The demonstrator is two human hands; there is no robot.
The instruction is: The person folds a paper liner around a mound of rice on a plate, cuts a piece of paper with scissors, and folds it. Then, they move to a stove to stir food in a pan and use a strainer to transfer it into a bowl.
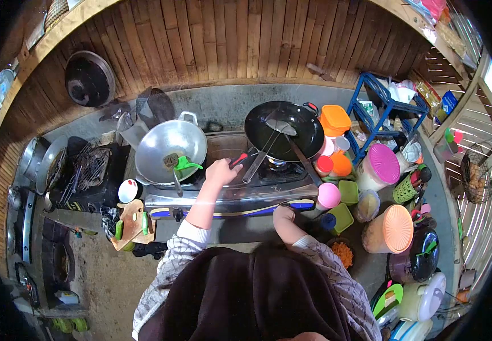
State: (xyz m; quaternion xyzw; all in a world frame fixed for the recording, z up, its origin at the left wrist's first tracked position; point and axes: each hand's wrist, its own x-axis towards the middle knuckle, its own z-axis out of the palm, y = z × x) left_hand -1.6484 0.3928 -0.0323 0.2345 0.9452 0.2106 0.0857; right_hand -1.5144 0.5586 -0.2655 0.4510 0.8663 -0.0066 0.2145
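Observation:
My left hand [221, 173] is closed around the red and black handle [239, 159] of a black wok [305, 139]. The wok sits on the right burner of a two-burner gas stove [229, 200], with a flame [277, 163] showing under it. Across the wok lie a wire strainer [255, 166] and a dark long-handled spatula [302, 156]. At the stove's front panel, my right hand [284, 215] has its fingers at the right control knob, which they mostly hide. A silver wok [160, 142] on the left burner holds a ladle [176, 179] and a green plastic tool [186, 163].
A cutting board [134, 227] with green vegetables lies left of the stove. Further left stands a black stove [87, 173] with a grate. Plastic tubs, an orange-lidded container [390, 228] and a blue rack [390, 111] crowd the right side. A bamboo wall [229, 45] rises behind.

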